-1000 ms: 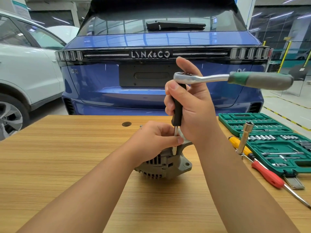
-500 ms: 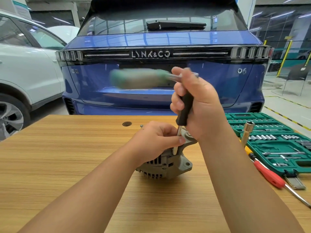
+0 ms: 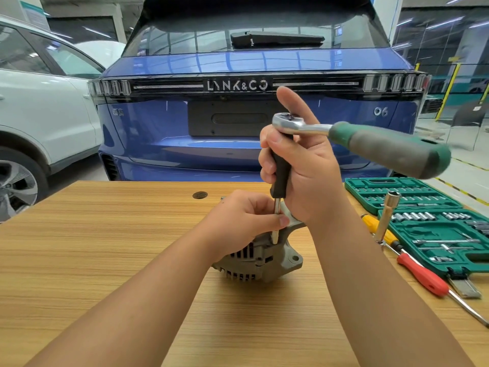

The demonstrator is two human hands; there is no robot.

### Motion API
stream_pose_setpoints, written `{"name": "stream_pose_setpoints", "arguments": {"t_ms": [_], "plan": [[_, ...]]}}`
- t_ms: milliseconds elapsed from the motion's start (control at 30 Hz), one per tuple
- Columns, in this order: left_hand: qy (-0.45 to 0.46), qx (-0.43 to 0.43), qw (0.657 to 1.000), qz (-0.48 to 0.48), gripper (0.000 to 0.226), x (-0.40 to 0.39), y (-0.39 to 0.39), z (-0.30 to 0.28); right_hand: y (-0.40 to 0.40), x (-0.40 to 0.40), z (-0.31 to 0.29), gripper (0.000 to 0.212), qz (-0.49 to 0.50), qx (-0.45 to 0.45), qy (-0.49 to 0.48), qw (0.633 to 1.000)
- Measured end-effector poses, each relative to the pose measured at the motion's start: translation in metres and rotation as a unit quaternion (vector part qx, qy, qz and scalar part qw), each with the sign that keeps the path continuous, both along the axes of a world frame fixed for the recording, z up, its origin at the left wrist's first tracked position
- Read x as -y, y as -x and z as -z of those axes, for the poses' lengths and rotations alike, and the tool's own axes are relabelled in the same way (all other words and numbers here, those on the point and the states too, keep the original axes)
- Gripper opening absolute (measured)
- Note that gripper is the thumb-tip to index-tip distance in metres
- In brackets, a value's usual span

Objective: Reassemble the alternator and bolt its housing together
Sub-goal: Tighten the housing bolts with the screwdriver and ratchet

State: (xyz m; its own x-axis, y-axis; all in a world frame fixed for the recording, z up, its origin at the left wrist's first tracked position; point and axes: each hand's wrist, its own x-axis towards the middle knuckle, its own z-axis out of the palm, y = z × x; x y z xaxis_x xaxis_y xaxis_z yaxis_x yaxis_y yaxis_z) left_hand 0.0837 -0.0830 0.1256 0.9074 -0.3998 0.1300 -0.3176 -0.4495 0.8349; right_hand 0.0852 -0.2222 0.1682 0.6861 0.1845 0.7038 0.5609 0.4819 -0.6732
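Alternator on table, held by left hand. Right hand grips upright extension directly above housing bolt; ratchet handle points right.

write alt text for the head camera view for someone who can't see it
A person's right hand grips the black extension of a green-handled ratchet standing upright on an alternator, while the left hand steadies the shaft's lower end. The alternator sits on a wooden table with a green socket set and screwdrivers to the right; a blue car is parked behind.
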Motion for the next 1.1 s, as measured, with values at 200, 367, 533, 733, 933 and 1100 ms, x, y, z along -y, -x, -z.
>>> {"name": "stream_pose_setpoints", "arguments": {"t_ms": [200,367,533,733,933,1100], "plan": [[-0.009,-0.013,1.000,-0.005,0.005,0.001,-0.001,-0.002,0.000,0.006,-0.001,0.051,-0.136,-0.034,-0.024,0.990],[-0.005,-0.017,1.000,0.002,0.014,0.002,0.000,-0.003,0.004,0.000,-0.008,0.039,-0.094,-0.109,-0.039,0.989],[-0.030,-0.004,0.999,0.014,0.008,0.004,0.000,-0.002,0.003,0.000,-0.012,0.026,0.146,-0.130,-0.015,0.980],[-0.002,-0.028,0.999,0.020,0.023,0.002,-0.001,-0.002,0.004,-0.003,-0.006,0.034,0.051,-0.039,-0.009,0.998],[0.001,-0.033,0.999,0.019,0.007,0.000,-0.004,-0.002,0.000,-0.002,-0.002,0.045,-0.002,-0.005,-0.015,1.000],[-0.002,-0.034,0.999,0.015,0.003,-0.001,-0.004,-0.004,-0.002,0.004,-0.003,0.054,-0.148,-0.043,-0.036,0.987]]}}
